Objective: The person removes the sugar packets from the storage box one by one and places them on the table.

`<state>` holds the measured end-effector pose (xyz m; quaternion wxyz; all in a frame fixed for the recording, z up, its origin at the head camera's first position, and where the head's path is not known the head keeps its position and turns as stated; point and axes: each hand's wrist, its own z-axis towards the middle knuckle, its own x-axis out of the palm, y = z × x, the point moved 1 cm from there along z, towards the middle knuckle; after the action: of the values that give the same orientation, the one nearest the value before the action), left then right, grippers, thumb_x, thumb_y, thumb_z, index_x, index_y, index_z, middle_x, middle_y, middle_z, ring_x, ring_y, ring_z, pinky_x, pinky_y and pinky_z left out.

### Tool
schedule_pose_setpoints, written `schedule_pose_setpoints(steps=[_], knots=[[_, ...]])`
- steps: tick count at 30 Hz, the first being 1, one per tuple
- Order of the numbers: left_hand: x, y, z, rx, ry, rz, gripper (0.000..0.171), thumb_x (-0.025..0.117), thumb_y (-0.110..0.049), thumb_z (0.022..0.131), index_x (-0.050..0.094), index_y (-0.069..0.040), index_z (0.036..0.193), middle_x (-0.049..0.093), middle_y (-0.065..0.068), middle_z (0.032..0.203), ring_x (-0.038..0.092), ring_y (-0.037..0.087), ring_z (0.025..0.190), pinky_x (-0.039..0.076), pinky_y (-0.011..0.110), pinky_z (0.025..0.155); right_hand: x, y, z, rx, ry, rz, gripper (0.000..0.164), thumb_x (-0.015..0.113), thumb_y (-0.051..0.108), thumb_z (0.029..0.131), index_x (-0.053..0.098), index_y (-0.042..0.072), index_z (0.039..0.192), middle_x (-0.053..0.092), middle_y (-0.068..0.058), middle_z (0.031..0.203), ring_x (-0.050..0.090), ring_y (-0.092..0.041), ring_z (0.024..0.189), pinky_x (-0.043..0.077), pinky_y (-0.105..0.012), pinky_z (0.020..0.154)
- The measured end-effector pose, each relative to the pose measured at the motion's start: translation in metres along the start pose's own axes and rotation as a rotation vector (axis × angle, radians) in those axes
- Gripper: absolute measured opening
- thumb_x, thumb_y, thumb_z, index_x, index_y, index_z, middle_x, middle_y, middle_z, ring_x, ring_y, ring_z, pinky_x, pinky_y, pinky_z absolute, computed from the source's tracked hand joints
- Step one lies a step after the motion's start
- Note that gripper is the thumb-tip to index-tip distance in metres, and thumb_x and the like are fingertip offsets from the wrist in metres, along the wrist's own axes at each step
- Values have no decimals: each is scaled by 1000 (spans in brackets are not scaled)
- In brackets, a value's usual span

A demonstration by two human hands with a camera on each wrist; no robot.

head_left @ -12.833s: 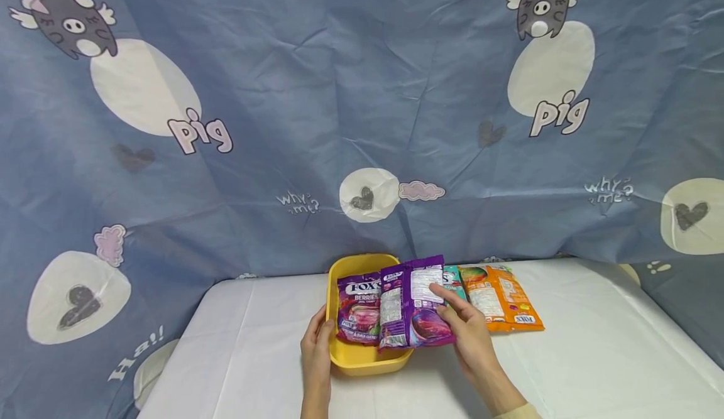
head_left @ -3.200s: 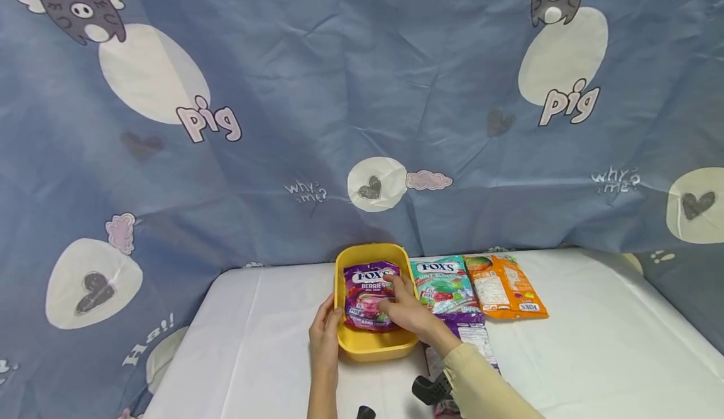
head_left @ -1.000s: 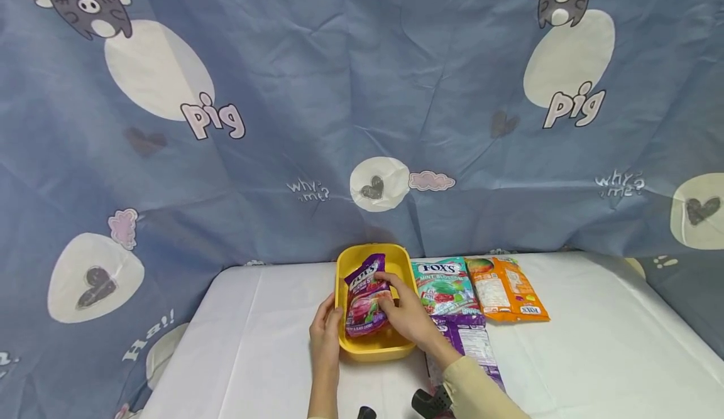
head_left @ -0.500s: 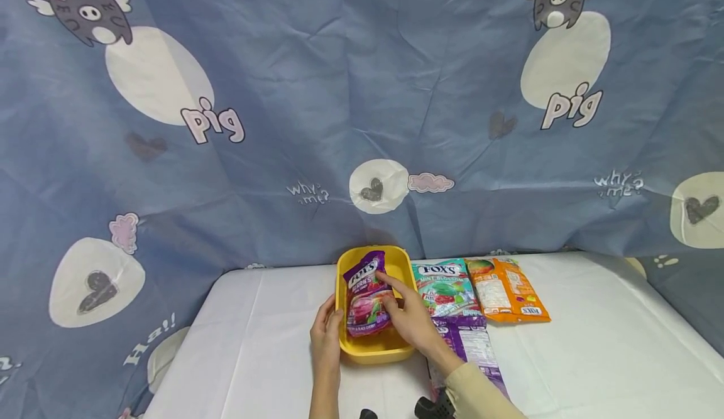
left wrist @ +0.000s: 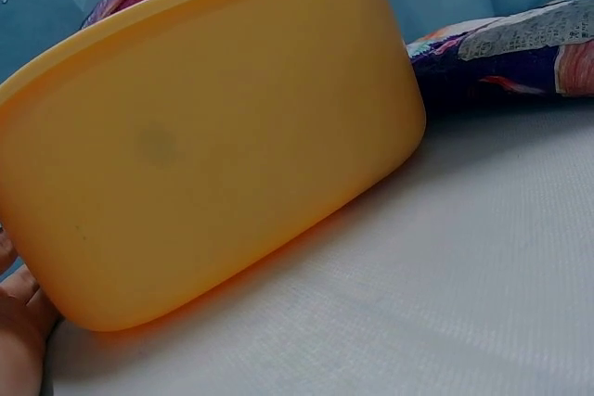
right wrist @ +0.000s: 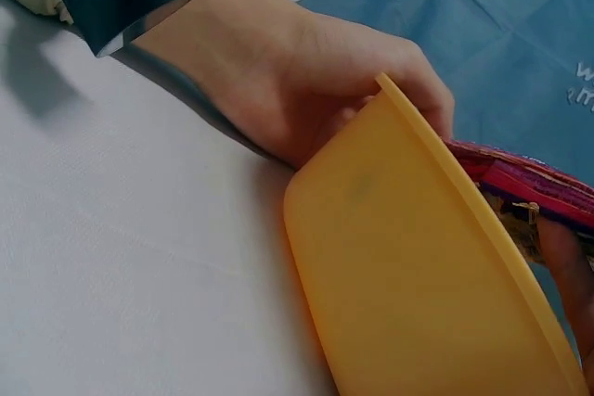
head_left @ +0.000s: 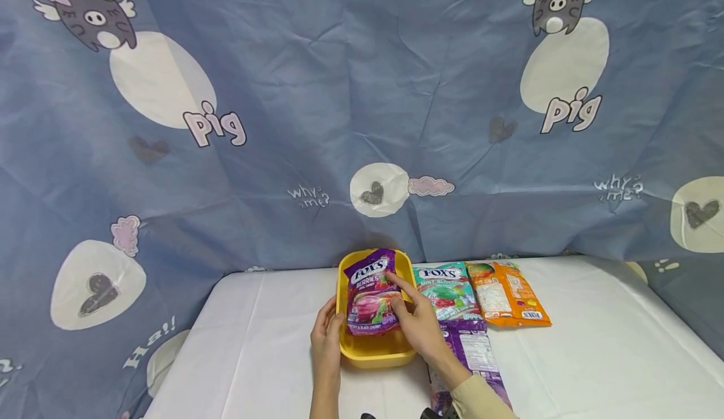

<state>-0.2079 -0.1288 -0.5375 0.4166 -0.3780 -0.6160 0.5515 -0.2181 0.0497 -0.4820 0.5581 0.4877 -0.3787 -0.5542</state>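
Observation:
A purple FOX'S Berries candy bag slants over the yellow plastic tub, its top reaching the far rim. My right hand pinches the bag by its right side, thumb on the printed front. In the right wrist view, my right fingers show beneath the purple bag. My left hand grips the tub's left wall, thumb near the rim. The left wrist view is mostly filled by the tub's outer wall.
Right of the tub lie a teal FOX'S Mint Blossom bag and an orange candy bag. Nearer, another purple bag lies partly under the right forearm. A blue printed curtain hangs behind the white tabletop.
Earlier my right hand held another purple bag, since laid right of the tub. Over the last second, the Berries bag has risen slightly and turned its front more fully into view. The left hand stays put.

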Motion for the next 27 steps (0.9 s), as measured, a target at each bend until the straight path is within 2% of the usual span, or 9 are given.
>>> schedule_pose_setpoints(steps=[9,19,23,27], knots=[[1,0,1,47,-22,12,40,51,-21,95,50,-23,135,49,1,142,44,18,133,36,38,113,-4,2,-1,17,-5,44,44,51,7,96,53,30,134,48,6,143,50,-21,127,50,-17,93],[2,0,-1,58,-33,-63,38,50,-17,96,54,-20,134,49,1,143,46,16,132,43,11,98,-11,1,-5,1,-2,67,45,51,7,96,52,30,135,47,7,143,43,-19,132,48,-16,95],[3,0,-1,62,-37,-60,38,50,-16,96,54,-20,133,50,0,142,46,16,132,43,9,97,-14,0,-8,29,13,105,45,50,7,96,51,30,135,45,5,145,52,-24,125,52,-18,91],[3,2,-2,59,-39,-41,39,50,-16,95,54,-19,134,51,1,141,48,17,130,44,13,98,-19,-2,-11,49,20,120,45,49,9,97,50,29,136,43,5,146,56,-25,120,54,-20,89]])
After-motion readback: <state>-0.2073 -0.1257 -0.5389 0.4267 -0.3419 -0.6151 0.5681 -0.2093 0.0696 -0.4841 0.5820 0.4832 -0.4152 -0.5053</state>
